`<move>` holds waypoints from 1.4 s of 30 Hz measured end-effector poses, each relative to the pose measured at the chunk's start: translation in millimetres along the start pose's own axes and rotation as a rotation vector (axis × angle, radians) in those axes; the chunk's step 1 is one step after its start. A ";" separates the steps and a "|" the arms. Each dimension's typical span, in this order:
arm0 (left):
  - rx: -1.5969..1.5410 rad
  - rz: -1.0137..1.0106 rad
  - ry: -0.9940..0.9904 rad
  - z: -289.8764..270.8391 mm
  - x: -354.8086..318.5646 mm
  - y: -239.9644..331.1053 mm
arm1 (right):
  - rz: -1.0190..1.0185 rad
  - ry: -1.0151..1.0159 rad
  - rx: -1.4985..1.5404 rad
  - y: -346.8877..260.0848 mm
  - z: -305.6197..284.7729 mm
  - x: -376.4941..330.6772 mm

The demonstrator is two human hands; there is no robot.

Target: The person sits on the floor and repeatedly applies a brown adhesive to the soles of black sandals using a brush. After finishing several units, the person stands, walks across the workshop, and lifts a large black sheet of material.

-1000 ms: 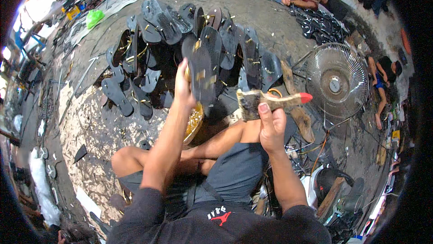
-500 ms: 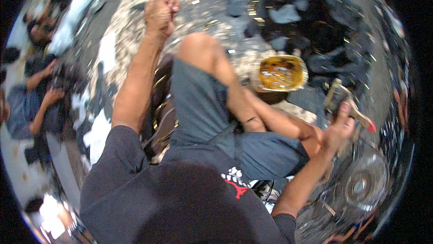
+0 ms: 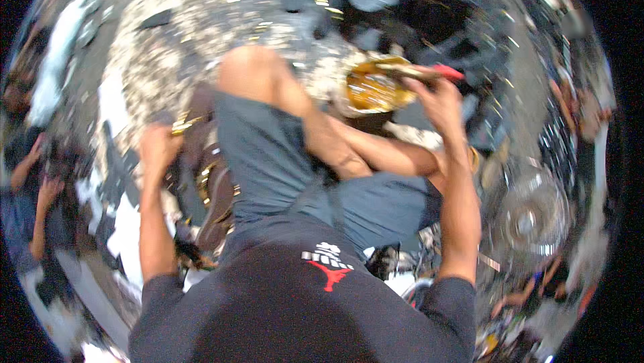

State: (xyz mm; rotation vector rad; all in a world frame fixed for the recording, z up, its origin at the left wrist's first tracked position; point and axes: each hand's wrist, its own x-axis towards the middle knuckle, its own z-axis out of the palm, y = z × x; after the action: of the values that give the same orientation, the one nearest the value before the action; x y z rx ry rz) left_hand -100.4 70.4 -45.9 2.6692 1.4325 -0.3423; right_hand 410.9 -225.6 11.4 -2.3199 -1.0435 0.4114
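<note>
In my right hand (image 3: 443, 111) is a brush (image 3: 424, 73) with a pale handle and a red end, my fingers closed around it. Its working end reaches over the rim of a tub (image 3: 343, 103) that holds shiny amber, glue-like stuff. At the left, beside my raised knee, my left hand (image 3: 159, 147) is closed on a small dark piece with a gold-coloured part (image 3: 188, 124). Blur and my fingers hide most of that piece. Dark brown sole-shaped pieces with gold trim (image 3: 216, 199) lie between my left forearm and my thigh.
Dark pieces with gold bits (image 3: 429, 24) are heaped beyond the tub. A round, clear-looking object (image 3: 526, 222) stands at the right. White sheets (image 3: 127, 222) lie by my left forearm. Another person's hands (image 3: 47, 192) show at far left; more people appear at the right rim.
My right hand has carried the brush from the far right up to the tub. My left hand has come down from the upper left towards my knee. The view has shifted.
</note>
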 end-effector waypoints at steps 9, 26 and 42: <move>-1.045 0.172 0.249 -132.7 -22.5 10.1 | -0.169 -0.031 -0.415 26.0 49.3 21.2; -0.531 0.402 0.726 -73.5 15.1 174.6 | -0.001 0.738 0.892 -24.0 -78.4 -58.2; -2.549 0.437 -0.398 -118.8 -41.7 240.3 | -0.731 0.612 0.537 -197.9 46.1 -48.8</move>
State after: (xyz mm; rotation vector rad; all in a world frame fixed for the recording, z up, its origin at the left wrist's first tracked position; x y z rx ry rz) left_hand 95.2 -74.6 73.6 0.4976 0.1633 0.5989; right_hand 240.8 -138.6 96.0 -1.3234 -1.1753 -0.2713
